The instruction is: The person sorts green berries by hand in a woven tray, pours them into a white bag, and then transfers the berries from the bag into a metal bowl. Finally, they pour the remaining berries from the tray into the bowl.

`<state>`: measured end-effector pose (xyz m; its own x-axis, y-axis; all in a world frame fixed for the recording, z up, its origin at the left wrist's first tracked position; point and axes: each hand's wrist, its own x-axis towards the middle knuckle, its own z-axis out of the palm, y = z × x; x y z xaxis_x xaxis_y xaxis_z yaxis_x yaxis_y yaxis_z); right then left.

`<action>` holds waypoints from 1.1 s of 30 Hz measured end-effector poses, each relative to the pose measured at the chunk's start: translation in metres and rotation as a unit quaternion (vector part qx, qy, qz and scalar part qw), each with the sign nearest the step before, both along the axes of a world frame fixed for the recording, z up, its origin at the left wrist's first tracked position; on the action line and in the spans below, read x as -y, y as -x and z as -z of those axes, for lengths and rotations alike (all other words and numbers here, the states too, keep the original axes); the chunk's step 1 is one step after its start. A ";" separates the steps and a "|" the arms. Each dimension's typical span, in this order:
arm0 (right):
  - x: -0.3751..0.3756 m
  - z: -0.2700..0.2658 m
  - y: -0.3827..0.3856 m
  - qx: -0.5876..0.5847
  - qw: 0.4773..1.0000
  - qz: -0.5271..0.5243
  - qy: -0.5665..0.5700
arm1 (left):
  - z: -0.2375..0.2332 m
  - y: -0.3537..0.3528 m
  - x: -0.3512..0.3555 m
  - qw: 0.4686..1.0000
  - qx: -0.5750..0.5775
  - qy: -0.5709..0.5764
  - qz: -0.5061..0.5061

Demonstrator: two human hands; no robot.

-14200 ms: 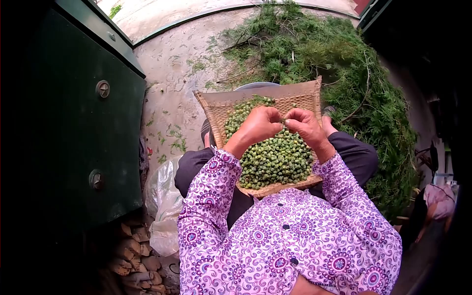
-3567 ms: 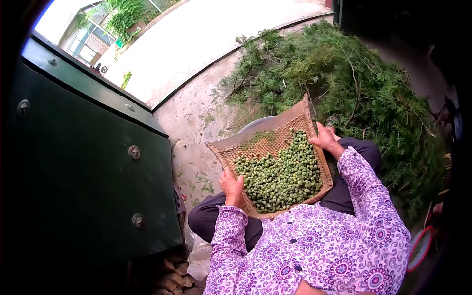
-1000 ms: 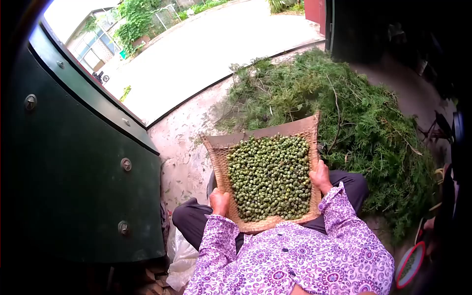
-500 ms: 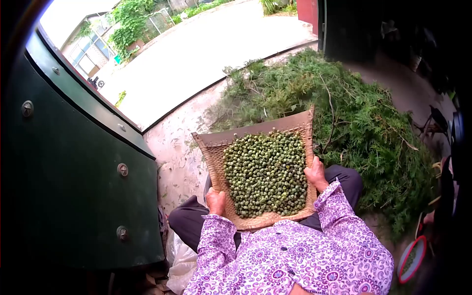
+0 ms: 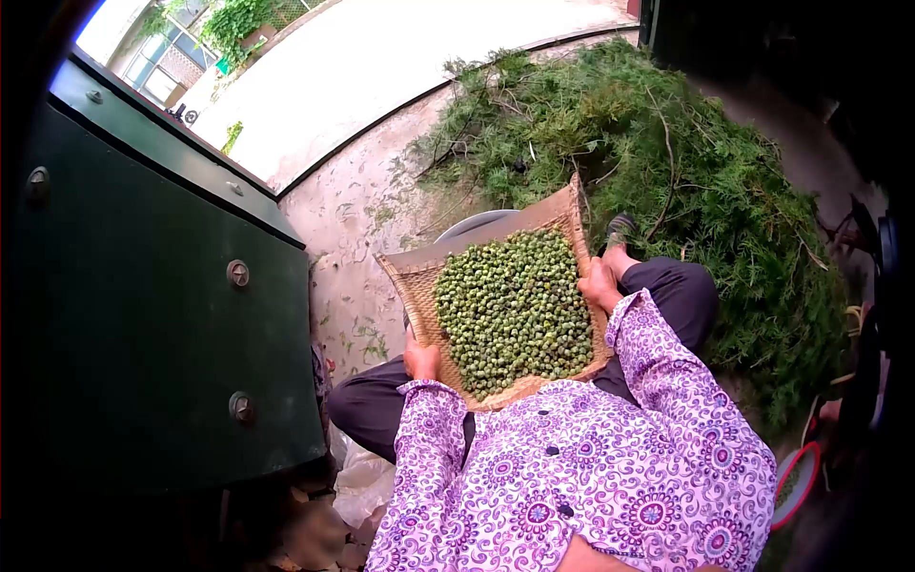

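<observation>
A woven winnowing basket (image 5: 416, 276) is held over my lap, its flat front lip facing away from me. Small round green seed cones (image 5: 515, 315) cover most of its inside. My left hand (image 5: 421, 359) is closed round the left rim, and my right hand (image 5: 599, 286) grips the right rim. Behind the front lip, the curved rim of a pale basin (image 5: 477, 221) shows; the basket hides the rest of it.
A big heap of green conifer branches (image 5: 724, 219) lies ahead and to the right. On the left stands a dark green metal door (image 5: 143, 286) with studs. A red-rimmed sieve (image 5: 810, 486) is at lower right, and a pale plastic bag (image 5: 362, 484) at lower left.
The basket has tilted, its right side now higher and its left side lower. The basin rim and my right foot have come into sight, and the camera view has shifted downward.
</observation>
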<state>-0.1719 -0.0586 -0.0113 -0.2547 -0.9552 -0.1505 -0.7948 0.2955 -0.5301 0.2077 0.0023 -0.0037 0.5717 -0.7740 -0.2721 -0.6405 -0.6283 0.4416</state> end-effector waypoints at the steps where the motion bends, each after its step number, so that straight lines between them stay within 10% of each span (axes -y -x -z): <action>1: 0.003 0.001 0.000 0.002 1.000 0.000 -0.010 | 0.001 0.001 0.001 1.000 -0.012 -0.006 -0.002; 13: 0.011 -0.006 -0.001 -0.052 0.997 -0.018 -0.045 | -0.013 -0.003 0.018 0.996 -0.011 -0.055 0.068; 17: 0.017 -0.014 0.004 -0.066 0.993 -0.036 -0.095 | -0.103 -0.007 0.038 0.965 0.010 0.214 0.149; 23: 0.033 -0.029 -0.006 -0.045 0.968 -0.097 0.228 | -0.179 -0.028 0.067 0.892 0.129 0.351 0.252; 33: 0.060 -0.014 -0.067 0.007 0.953 -0.289 0.089 | -0.180 -0.002 0.099 0.872 -0.218 0.397 0.185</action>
